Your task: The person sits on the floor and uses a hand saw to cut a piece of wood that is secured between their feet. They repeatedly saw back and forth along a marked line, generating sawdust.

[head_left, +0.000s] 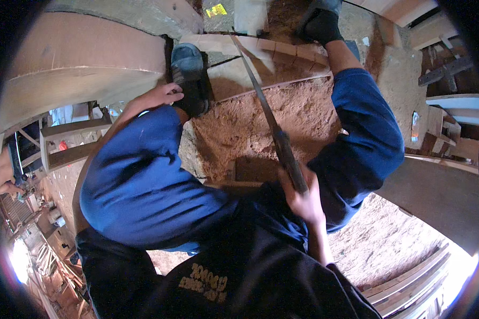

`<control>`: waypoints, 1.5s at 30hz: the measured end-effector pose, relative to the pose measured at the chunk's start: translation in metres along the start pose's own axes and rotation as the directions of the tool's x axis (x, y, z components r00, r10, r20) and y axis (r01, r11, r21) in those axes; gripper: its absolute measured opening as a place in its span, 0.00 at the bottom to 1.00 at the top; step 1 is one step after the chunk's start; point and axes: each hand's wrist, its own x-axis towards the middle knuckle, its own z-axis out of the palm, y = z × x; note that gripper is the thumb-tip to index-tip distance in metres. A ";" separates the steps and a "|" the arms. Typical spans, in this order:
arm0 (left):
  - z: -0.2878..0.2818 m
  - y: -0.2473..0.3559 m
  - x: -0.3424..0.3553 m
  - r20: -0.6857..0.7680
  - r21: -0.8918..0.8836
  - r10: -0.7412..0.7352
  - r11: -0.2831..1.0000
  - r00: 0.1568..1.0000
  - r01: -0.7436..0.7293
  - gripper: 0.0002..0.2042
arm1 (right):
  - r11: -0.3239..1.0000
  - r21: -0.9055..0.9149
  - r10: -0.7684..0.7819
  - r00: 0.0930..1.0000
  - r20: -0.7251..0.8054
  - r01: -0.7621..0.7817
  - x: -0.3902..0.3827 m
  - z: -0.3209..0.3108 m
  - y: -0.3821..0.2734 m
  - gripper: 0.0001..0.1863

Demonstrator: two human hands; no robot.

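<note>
Start nearest, at 4 o'clock, with the right hand [303, 196], fingers wrapped round the handle [289, 157] of a long, dark, saw-like tool [276, 130]; hold firmly without squeezing, wrist in line with the blade [259, 91]; follow the tool outward, slanting from 4 o'clock up to 12 and tapering toward the tip; judge it best worked along its own line, in long, even strokes with light pressure and no twist, to avoid binding or bending so thin a blade; cannot tell from this angle whether toothed, nor whether touching wood; look next between 10 and 11 o'clock, to the left hand [167, 95], fingers loosely curled against the dark slipper [187, 61] on the left foot; cannot tell if gripping or merely resting; place well clear of the blade's path; find the wooden board [298, 66] at 12 o'clock, just beside that slipper and marked with dark lines across its upper edge; brace well against rocking; farther out, at 1 o'clock, see the right foot [322, 22], best planted flat for balance; ignore the yellow packet [216, 10] near 12 o'clock, well apart from both hands.
</note>
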 end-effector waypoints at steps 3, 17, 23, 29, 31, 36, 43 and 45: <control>0.004 -0.030 0.010 -0.021 0.069 0.079 0.995 0.997 -0.078 0.29 | 0.997 -0.034 0.071 0.997 -0.011 -0.071 -0.030 -0.011 0.005 0.07; 0.011 -0.038 0.001 -0.107 -0.004 0.126 0.992 0.986 -0.127 0.27 | 0.997 0.016 -0.076 0.997 0.014 0.075 -0.010 0.014 0.053 0.05; 0.001 0.012 -0.014 -0.069 -0.086 0.008 0.996 0.998 -0.014 0.27 | 0.998 0.054 -0.041 0.999 0.015 0.040 0.016 0.022 0.051 0.07; 0.014 -0.049 0.001 -0.086 0.060 0.049 0.997 0.995 -0.044 0.27 | 0.993 -0.010 -0.118 0.992 0.049 0.119 0.009 0.014 0.049 0.08; 0.008 -0.037 0.013 -0.033 0.079 0.061 0.995 0.998 -0.058 0.29 | 0.996 0.088 -0.031 0.999 0.014 0.030 0.034 0.015 0.047 0.07; -0.001 -0.003 -0.005 0.012 0.012 -0.017 1.000 1.000 0.017 0.29 | 0.996 0.056 -0.078 0.995 0.064 0.075 0.010 -0.007 0.035 0.07; 0.009 -0.020 0.010 -0.052 0.057 0.053 0.997 0.997 -0.050 0.29 | 0.999 0.024 -0.040 0.999 0.032 0.039 0.051 0.004 0.041 0.07; 0.004 -0.010 0.012 -0.013 0.051 0.043 0.998 0.999 -0.043 0.29 | 0.999 0.045 0.028 0.999 0.024 -0.029 0.048 -0.002 0.035 0.07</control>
